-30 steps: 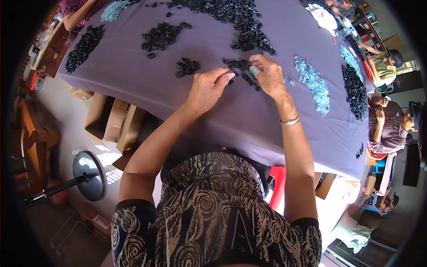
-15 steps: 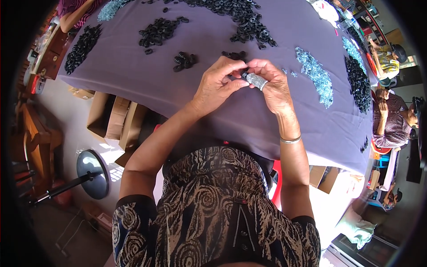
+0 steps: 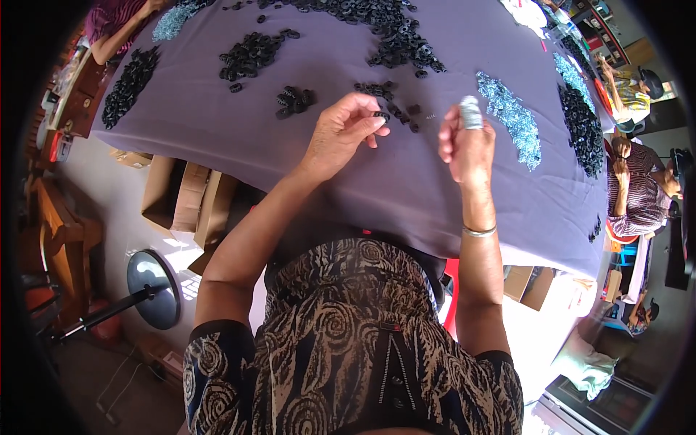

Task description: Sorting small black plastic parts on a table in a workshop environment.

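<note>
My left hand (image 3: 341, 138) pinches a small black ring-shaped part (image 3: 380, 116) between thumb and fingertips, above the cloth. Apart from it, my right hand (image 3: 467, 148) hovers just left of a pile of small clear bluish pieces (image 3: 511, 119). Its thumb, wrapped in a silvery covering (image 3: 471, 114), stands away from the half-curled fingers, and I see nothing held there; motion blurs it somewhat. Several loose black parts (image 3: 377, 90) lie just beyond my left hand. A small cluster of black parts (image 3: 293, 101) rests to its left.
A purple-grey cloth (image 3: 239, 134) covers the table. Larger black piles (image 3: 402, 43) spread at the far side, with another heap (image 3: 130, 87) at far left. People sit along the right, by more black parts (image 3: 582, 134). Cardboard boxes (image 3: 192, 196) and a round-based stand (image 3: 154, 288) are at left.
My hands have parted. The right has moved right, away from the left, toward the clear pieces; the left has drawn slightly left with the black ring-shaped part in its fingers.
</note>
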`<state>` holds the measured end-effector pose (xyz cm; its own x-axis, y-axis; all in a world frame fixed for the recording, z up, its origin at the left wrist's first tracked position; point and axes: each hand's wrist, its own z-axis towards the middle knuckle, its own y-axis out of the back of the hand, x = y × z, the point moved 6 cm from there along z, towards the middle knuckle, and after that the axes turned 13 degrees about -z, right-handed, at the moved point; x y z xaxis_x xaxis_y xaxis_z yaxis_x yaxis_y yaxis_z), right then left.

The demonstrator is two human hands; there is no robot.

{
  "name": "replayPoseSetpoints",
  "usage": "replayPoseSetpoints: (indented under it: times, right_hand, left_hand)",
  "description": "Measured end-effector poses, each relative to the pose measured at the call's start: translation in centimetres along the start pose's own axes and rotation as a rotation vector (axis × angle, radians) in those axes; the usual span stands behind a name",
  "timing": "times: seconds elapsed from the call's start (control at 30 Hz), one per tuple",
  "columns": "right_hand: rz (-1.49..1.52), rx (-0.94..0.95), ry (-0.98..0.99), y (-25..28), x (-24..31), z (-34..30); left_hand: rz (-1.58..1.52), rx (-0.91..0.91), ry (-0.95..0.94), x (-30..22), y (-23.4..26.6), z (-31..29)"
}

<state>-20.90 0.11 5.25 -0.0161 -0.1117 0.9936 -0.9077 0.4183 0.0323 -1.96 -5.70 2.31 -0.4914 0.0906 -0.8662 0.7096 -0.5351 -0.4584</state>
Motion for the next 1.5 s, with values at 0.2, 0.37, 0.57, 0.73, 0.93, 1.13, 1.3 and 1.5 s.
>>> replayPoseSetpoints:
  times: [0.2, 0.37, 0.57, 0.73, 0.93, 1.13, 1.3, 1.5]
  right_hand:
    - [0.131, 0.284, 0.136, 0.3, -0.1, -0.1]
    - [0.172, 0.248, 0.134, 1.3, -0.8, 0.8]
    - [0.277, 0.113, 0.175, 3.0, -0.6, 1.3]
    - [-0.487, -0.003, 0.286, 2.7, 0.1, 1.0]
    - [-0.904, -0.039, 0.599, 0.3, 1.6, 0.0]
    - [-0.933, -0.081, 0.637, 0.5, 2.0, -0.3]
    - [-1.017, -0.135, 0.588, 3.8, 1.5, 0.8]
    - [-1.102, 0.009, 0.607, 2.5, 0.5, 0.8]
  left_hand:
    - [-0.099, 0.012, 0.029, 0.2, -0.5, 0.0]
    - [0.044, 0.029, 0.044, 0.6, 0.1, 0.2]
    - [0.041, 0.045, 0.087, 0.8, 0.1, 0.1]
    - [0.034, 0.020, 0.119, 0.5, 0.2, 0.2]
    - [-0.023, -0.008, 0.155, 0.4, 0.4, 0.1]
    - [-0.052, -0.009, 0.198, 0.6, 0.1, 0.1]
    - [0.089, 0.051, 0.087, 0.4, 0.2, 0.2]
    - [0.132, 0.067, 0.066, 0.4, -0.3, 0.0]
